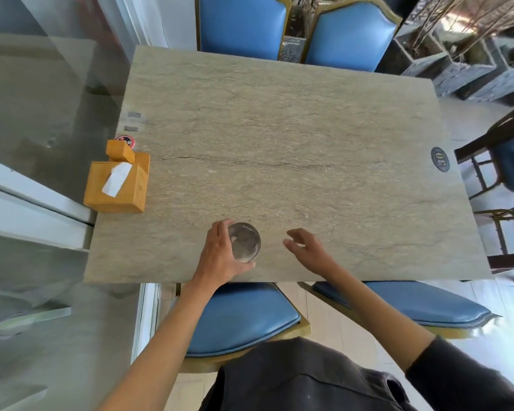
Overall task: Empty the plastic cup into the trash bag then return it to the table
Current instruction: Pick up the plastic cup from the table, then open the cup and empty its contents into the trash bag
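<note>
L hand (220, 256) wraps fingers round clear plastic cup (244, 242) upright near table (279, 114) near edge, R hand (304, 247) just beside w/ fingers loosely spread, empty, over surface; tissue box (116, 185) at left edge, number badge (440, 159) by right edge.

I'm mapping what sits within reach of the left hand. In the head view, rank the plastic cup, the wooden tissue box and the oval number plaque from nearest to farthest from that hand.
1. Plastic cup: in the left hand, near table edge.
2. Wooden tissue box: at the table's left edge.
3. Oval number plaque: far right edge, beyond the right hand.
</note>
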Tool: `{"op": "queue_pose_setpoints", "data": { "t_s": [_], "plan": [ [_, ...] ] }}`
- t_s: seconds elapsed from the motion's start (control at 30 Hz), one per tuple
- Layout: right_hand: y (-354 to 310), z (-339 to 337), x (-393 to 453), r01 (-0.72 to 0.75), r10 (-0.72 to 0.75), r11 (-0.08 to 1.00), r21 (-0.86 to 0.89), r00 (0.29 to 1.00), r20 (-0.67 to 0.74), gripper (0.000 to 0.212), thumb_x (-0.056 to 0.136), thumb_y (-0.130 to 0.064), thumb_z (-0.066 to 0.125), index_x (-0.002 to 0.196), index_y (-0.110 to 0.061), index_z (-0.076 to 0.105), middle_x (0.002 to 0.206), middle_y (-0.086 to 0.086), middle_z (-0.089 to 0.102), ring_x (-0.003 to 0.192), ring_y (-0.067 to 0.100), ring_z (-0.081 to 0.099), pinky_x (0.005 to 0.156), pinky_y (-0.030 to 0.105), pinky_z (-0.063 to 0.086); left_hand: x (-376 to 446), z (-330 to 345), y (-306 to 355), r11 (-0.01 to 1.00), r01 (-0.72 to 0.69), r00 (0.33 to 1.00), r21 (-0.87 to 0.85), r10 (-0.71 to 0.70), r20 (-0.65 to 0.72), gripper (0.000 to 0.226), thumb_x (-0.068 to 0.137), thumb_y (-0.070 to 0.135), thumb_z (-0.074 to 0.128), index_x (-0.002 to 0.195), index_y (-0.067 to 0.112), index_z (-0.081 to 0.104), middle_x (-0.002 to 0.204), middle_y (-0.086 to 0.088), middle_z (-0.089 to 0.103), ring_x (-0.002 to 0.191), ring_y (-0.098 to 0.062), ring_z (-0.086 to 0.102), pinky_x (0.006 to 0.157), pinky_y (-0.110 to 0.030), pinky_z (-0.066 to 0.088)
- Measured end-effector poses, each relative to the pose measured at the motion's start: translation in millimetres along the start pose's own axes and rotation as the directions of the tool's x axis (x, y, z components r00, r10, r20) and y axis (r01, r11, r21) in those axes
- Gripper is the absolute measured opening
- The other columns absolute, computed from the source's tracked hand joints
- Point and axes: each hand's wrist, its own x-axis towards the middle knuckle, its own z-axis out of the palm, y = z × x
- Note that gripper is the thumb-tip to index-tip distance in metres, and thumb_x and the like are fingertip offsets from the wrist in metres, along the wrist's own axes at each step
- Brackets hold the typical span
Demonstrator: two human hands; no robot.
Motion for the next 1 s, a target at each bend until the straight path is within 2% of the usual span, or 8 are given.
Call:
{"op": "queue_pose_setpoints", "data": {
  "t_s": [0.07,0.17,0.3,0.4,0.5,0.67,0.77,1.0],
  "plan": [
    [-4.8,-8.8,-11.1,-0.045,0.048,0.973,0.226,0.999,-0.010,0.038,0.104,-0.036,0.054,0.132,-0.011,0.060,0.132,0.009,0.066,0.121,0.022,0.063,0.100,0.035,0.051,-1.0,-1.0,17.2,0.998,-0.065,0.998,-0.026,0.065,0.002,0.114,0.051,0.049,0.093,0.143,0.016,0.033,0.137,-0.006,0.044,0.126,-0.022,0.046,0.101,-0.035,0.049],
    [-12.3,-21.2,-27.9,-0.109,0.090,0.847,0.520,0.994,0.062,0.037,0.107,-0.036,0.048,0.127,-0.010,0.065,0.124,0.010,0.071,0.113,0.022,0.069,0.098,0.038,0.056,-1.5,2.4,47.5,0.987,-0.151,0.989,-0.054,0.150,-0.008,0.115,0.053,0.051,0.092,0.144,0.016,0.032,0.137,-0.005,0.045,0.124,-0.020,0.048,0.100,-0.032,0.050],
    [-17.4,-35.7,-47.2,-0.161,0.130,0.655,0.738,0.987,0.099,0.045,0.109,-0.041,0.039,0.116,-0.012,0.072,0.102,0.006,0.077,0.091,0.018,0.072,0.083,0.038,0.058,-1.6,14.2,95.7,0.960,-0.230,0.973,-0.157,0.229,-0.025,0.114,0.055,0.052,0.091,0.145,0.014,0.033,0.138,-0.003,0.049,0.125,-0.018,0.051,0.101,-0.032,0.051],
    [-10.7,-54.2,-63.2,-0.170,0.153,0.485,0.858,0.982,0.108,0.052,0.108,-0.046,0.033,0.121,-0.013,0.071,0.106,0.006,0.077,0.091,0.015,0.072,0.073,0.032,0.058,-2.9,26.8,132.4,0.938,-0.262,0.964,-0.228,0.263,-0.025,0.117,0.055,0.055,0.092,0.147,0.017,0.030,0.142,-0.001,0.051,0.128,-0.014,0.052,0.104,-0.028,0.048],
    [7.5,-79.7,-83.4,-0.130,0.118,0.340,0.931,0.988,0.095,0.057,0.108,-0.048,0.033,0.128,-0.007,0.068,0.114,0.013,0.075,0.098,0.022,0.073,0.073,0.035,0.062,-7.1,42.0,166.7,0.927,-0.272,0.960,-0.260,0.280,-0.004,0.120,0.054,0.054,0.093,0.150,0.022,0.028,0.146,0.003,0.048,0.132,-0.009,0.048,0.106,-0.024,0.042],
    [51.7,-118.3,-115.7,-0.145,0.054,0.138,0.980,0.989,0.139,0.057,0.101,-0.057,0.046,0.122,-0.011,0.072,0.111,0.013,0.075,0.097,0.025,0.073,0.072,0.037,0.063,-21.0,77.2,222.8,0.916,-0.318,0.941,-0.245,0.336,0.033,0.122,0.053,0.058,0.091,0.151,0.027,0.025,0.147,0.004,0.047,0.134,-0.010,0.047,0.109,-0.029,0.043],
    [84.6,-142.2,-137.0,-0.149,0.040,0.068,0.987,0.988,0.147,0.054,0.097,-0.057,0.051,0.118,-0.014,0.074,0.111,0.011,0.074,0.099,0.025,0.071,0.086,0.040,0.053,-35.0,107.6,259.7,0.916,-0.334,0.935,-0.221,0.352,0.044,0.121,0.054,0.054,0.092,0.152,0.029,0.024,0.148,0.004,0.046,0.135,-0.011,0.045,0.111,-0.032,0.043],
    [181.5,-205.7,-184.4,-0.108,-0.030,-0.057,0.993,0.994,0.106,0.052,0.095,-0.054,0.052,0.125,-0.014,0.068,0.118,0.018,0.071,0.102,0.036,0.071,0.084,0.049,0.053,-66.6,188.5,338.6,0.913,-0.377,0.905,-0.158,0.399,0.146,0.128,0.054,0.070,0.084,0.155,0.027,0.017,0.156,0.002,0.035,0.142,-0.010,0.035,0.114,-0.030,0.037]
  ]
}}
